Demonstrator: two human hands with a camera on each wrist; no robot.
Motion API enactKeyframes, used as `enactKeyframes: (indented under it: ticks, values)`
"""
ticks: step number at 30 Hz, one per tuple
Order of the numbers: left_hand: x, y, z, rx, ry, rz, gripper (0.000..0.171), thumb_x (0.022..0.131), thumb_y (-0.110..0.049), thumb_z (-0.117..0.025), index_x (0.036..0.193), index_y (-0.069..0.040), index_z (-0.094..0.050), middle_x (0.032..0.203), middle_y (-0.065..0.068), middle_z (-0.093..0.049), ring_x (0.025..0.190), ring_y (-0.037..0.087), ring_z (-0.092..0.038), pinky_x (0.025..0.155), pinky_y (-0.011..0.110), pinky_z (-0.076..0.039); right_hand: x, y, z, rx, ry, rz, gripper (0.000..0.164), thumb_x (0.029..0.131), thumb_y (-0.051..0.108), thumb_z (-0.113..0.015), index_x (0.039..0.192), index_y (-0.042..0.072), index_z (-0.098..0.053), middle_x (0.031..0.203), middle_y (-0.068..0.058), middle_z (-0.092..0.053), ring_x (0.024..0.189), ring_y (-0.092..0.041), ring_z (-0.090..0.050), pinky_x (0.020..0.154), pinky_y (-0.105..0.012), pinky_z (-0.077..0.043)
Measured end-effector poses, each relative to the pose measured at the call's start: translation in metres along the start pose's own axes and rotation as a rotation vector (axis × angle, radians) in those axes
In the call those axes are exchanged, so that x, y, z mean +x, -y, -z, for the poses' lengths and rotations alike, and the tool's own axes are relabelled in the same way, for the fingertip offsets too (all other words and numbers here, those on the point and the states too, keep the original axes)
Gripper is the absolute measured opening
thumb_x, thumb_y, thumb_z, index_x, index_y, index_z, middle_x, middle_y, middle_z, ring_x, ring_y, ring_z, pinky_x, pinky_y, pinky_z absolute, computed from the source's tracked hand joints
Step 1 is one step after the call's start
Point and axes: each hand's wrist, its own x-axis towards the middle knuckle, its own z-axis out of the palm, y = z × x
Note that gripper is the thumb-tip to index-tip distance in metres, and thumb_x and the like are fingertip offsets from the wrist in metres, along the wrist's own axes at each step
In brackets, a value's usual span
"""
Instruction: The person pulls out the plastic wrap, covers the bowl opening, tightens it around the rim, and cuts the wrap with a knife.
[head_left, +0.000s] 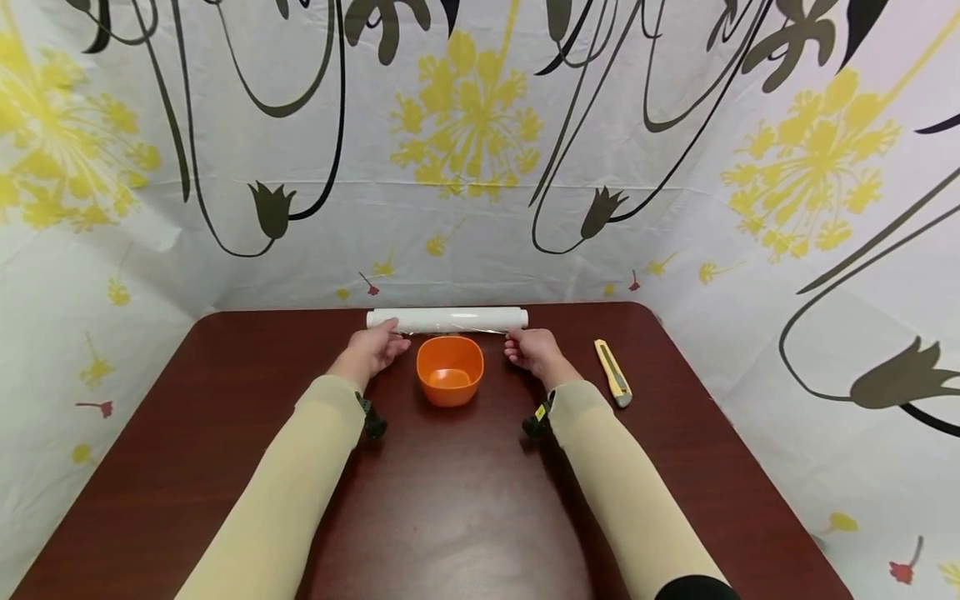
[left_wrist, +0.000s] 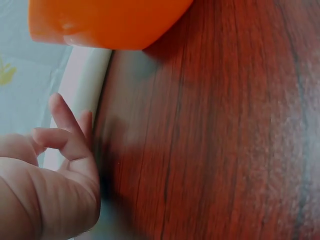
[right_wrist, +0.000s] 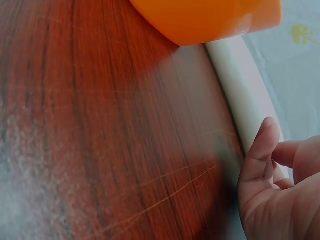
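A white roll of plastic wrap [head_left: 450, 319] lies crosswise at the back of the table, with a thin clear strip of film showing along its front. At the roll's left end my left hand [head_left: 372, 348] pinches the film edge between thumb and forefinger, its other fingers loosely spread. My right hand [head_left: 532, 348] pinches the film near the roll's right end, fingers curled. The film itself is hard to see in both wrist views. Between the hands, in front of the roll, stands an orange bowl [head_left: 450, 371], touched by neither hand.
A yellow box cutter [head_left: 613, 373] lies on the table to the right of my right hand. The dark red wooden table [head_left: 450, 517] ends just behind the roll. A patterned white sheet [head_left: 457, 242] hangs behind it and at both sides.
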Motion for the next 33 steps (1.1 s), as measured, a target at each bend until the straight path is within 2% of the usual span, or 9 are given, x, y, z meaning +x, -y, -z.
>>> enactKeyframes:
  ticks: [5,8,13,17,22,27,33]
  values:
    - [0.000,-0.002,0.001,0.024,-0.005,-0.020,0.037,0.111,-0.014,-0.062,0.141,0.007,-0.064,0.073,0.002,-0.075,0.055,0.004,-0.062,0.051,0.014,-0.047,0.002,-0.001,-0.001,-0.010,0.008,-0.015,0.041,0.115,0.025,-0.059,0.139,-0.008,-0.065,0.078,0.002,-0.067,0.063,-0.006,-0.065,0.063,-0.019,-0.058]
    - [0.001,-0.003,0.001,0.025,-0.007,-0.022,0.032,0.110,-0.010,-0.060,0.136,0.007,-0.066,0.073,0.003,-0.075,0.056,0.004,-0.061,0.051,0.014,-0.046,0.002,0.000,0.000,-0.008,0.007,-0.013,0.041,0.115,0.025,-0.059,0.138,-0.008,-0.066,0.079,0.002,-0.068,0.064,-0.006,-0.065,0.063,-0.019,-0.058]
    - [0.002,-0.004,0.004,0.030,0.009,-0.018,0.031,0.109,-0.012,-0.056,0.134,0.004,-0.064,0.076,0.002,-0.075,0.059,0.003,-0.064,0.051,0.012,-0.044,0.002,0.002,0.001,-0.005,-0.002,0.003,0.040,0.114,0.023,-0.059,0.137,-0.008,-0.066,0.080,0.002,-0.068,0.063,-0.006,-0.065,0.063,-0.020,-0.059]
    - [0.000,-0.003,0.008,0.069,0.021,-0.023,0.035,0.111,-0.016,-0.059,0.139,0.004,-0.064,0.077,0.000,-0.073,0.060,0.003,-0.061,0.052,0.013,-0.043,0.001,0.004,0.003,-0.016,-0.001,0.009,0.039,0.114,0.022,-0.059,0.137,-0.008,-0.066,0.080,0.001,-0.068,0.064,-0.007,-0.065,0.064,-0.020,-0.059]
    - [-0.004,0.000,0.011,0.183,0.012,-0.083,0.038,0.112,-0.024,-0.064,0.137,0.004,-0.067,0.079,-0.003,-0.071,0.063,0.002,-0.059,0.056,0.013,-0.046,0.000,0.004,0.006,-0.031,-0.008,0.024,0.038,0.112,0.022,-0.061,0.135,-0.008,-0.067,0.079,0.002,-0.067,0.065,-0.006,-0.064,0.063,-0.019,-0.056]
    - [-0.006,0.002,0.013,0.294,0.003,-0.150,0.040,0.113,-0.030,-0.063,0.133,0.004,-0.070,0.080,-0.006,-0.069,0.066,0.003,-0.057,0.059,0.014,-0.047,-0.002,0.006,0.009,-0.057,-0.020,0.048,0.035,0.113,0.023,-0.062,0.133,-0.005,-0.069,0.079,0.004,-0.067,0.066,-0.005,-0.062,0.063,-0.019,-0.053]
    - [-0.012,-0.003,0.014,0.341,0.005,-0.188,0.038,0.113,-0.031,-0.063,0.127,0.003,-0.071,0.081,-0.006,-0.070,0.068,0.005,-0.055,0.060,0.017,-0.046,-0.006,0.012,0.012,-0.071,-0.018,0.068,0.033,0.113,0.024,-0.062,0.131,-0.002,-0.071,0.079,0.005,-0.067,0.066,-0.005,-0.059,0.065,-0.022,-0.051]
